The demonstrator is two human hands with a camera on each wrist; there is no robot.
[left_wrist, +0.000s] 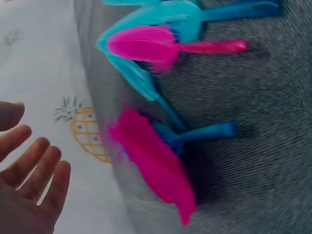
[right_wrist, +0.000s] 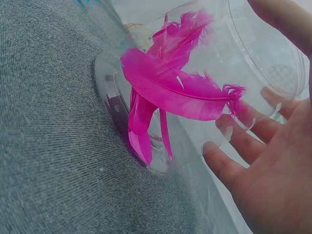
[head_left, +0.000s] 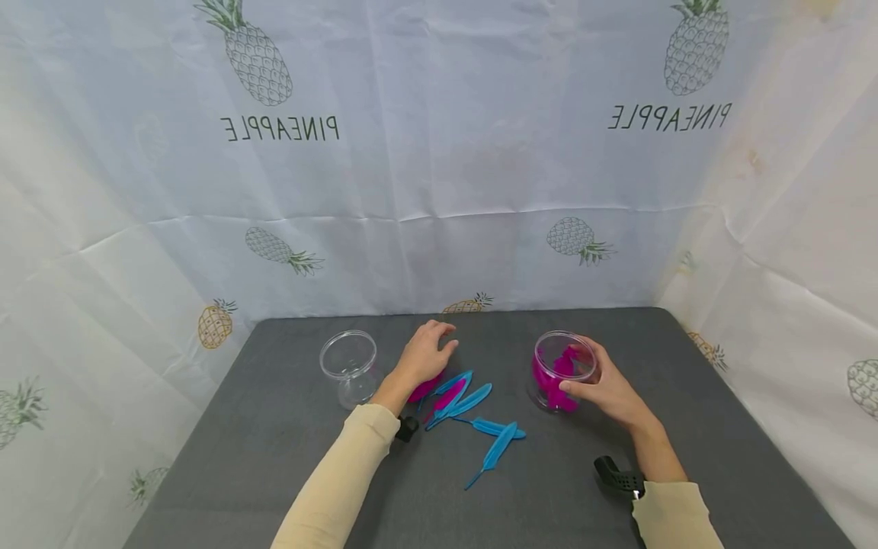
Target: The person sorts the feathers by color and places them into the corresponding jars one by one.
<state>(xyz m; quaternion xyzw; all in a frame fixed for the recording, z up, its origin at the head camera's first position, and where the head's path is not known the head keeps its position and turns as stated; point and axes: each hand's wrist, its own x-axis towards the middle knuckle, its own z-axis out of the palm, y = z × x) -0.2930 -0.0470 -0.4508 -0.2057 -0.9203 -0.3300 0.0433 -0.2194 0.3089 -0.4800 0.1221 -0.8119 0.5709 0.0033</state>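
My right hand (head_left: 607, 387) grips the side of a clear round jar (head_left: 548, 336), thumb on the near side and fingers around the far side. Inside the jar are several bright pink feathers (right_wrist: 170, 92), leaning across each other. Over the feather pile hovers my left hand (head_left: 420, 357), its fingers spread and holding nothing in the left wrist view. Beneath and beside it lie a pink feather (left_wrist: 156, 161), partly hidden by the hand in the head view, and another pink feather (head_left: 450, 395). Several blue feathers (head_left: 472, 401) lie around these, with one blue feather (head_left: 501, 444) nearer the front.
A second clear jar (head_left: 330, 374) stands left of the left hand, with no feathers showing in it. The dark grey tabletop (head_left: 274, 457) meets a white pineapple-print curtain (head_left: 439, 168) at the back. Each wrist wears a black strap mount (head_left: 620, 476).
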